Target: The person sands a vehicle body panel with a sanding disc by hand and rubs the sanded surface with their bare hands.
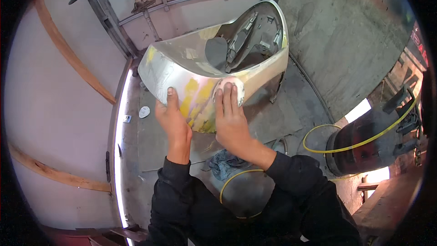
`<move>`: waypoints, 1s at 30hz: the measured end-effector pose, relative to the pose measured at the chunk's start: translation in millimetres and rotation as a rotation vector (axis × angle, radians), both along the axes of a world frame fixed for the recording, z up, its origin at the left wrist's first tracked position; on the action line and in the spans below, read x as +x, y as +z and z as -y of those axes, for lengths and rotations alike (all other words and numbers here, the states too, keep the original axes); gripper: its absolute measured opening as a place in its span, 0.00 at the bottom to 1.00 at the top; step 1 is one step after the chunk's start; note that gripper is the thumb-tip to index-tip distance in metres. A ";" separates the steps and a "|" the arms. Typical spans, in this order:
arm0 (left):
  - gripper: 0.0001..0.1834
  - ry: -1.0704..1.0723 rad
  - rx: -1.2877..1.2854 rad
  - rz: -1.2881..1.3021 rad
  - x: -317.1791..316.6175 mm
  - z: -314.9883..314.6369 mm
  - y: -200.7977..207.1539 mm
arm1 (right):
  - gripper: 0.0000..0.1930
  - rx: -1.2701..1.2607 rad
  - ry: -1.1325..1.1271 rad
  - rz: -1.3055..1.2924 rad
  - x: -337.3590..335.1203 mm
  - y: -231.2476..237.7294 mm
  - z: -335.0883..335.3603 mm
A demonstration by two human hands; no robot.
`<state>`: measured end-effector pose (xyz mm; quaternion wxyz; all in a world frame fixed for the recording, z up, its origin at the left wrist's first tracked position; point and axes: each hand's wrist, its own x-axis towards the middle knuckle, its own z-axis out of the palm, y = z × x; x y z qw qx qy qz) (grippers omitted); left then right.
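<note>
Silver bumper (184, 76), kinda blotchy with yellow patches, sits just ahead of the left hand (175, 120), which grips its near edge, thumb on top; right hand (233, 125) lies flat over a white pad (241, 92) against it, thumb hidden so can't tell if it's pinched; crumpled blue cloth (224, 164) below that hand; yellow hose (332, 151) and dark tank (350, 132) off right.

Yellow hose (344, 149) across the dark tank (362, 130). Left of the tank, crumpled blue-grey cloth (225, 164); farther left, round white object (144, 112).

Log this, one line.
left hand: holding silver panel by edge | right hand: flat on white disc against panel | nearby: blue cloth, yellow hose
</note>
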<state>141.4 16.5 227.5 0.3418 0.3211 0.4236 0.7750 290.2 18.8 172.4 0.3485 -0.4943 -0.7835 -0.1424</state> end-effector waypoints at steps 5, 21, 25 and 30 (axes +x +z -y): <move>0.24 -0.008 -0.053 0.022 6.3 -1.3 0.1 | 0.39 -0.144 -0.155 -0.105 31.6 13.0 -29.1; 0.24 -0.004 -0.020 -0.041 20.1 -5.4 -9.2 | 0.43 -0.182 -0.074 0.029 16.3 5.5 -1.7; 0.25 0.018 0.001 -0.064 30.5 -10.0 -12.2 | 0.40 -0.186 -0.131 -0.146 47.1 14.7 -27.3; 0.25 -0.010 -0.058 -0.021 25.9 -6.5 -8.4 | 0.35 -0.083 -0.049 0.029 13.0 0.3 0.4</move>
